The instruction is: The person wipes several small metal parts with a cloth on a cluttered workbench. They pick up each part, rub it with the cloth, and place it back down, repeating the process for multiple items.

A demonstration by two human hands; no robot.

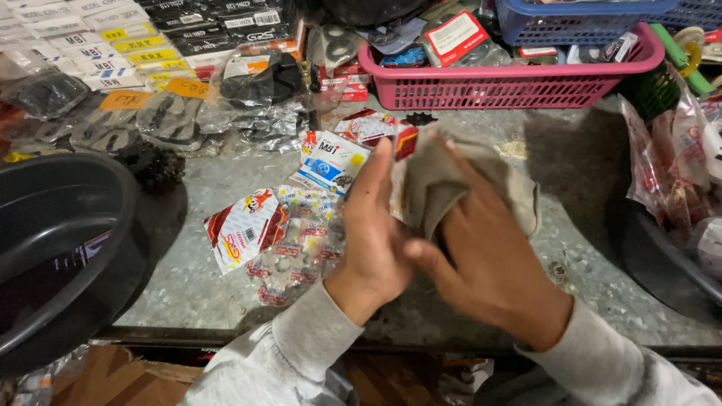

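Left hand [374, 237] grips small red-labelled packet [406, 141] at fingertips, 12 o'clock of wrist; right hand [481, 256] clenched on grey cloth [432, 180], bunched against packet, above counter [579, 248]; cloth likely soft, light, limp, best gathered in fist; packet probably slick, pinch edge; counter mottled metal, cluttered; pink basket [496, 86] at 12 o'clock; black tub [53, 240] at 9 o'clock.

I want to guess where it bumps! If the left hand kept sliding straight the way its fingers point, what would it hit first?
The left hand points up and away across the counter. Probably the pink basket comes first, though a small red packet sits at its fingertips; depth is hard to judge.
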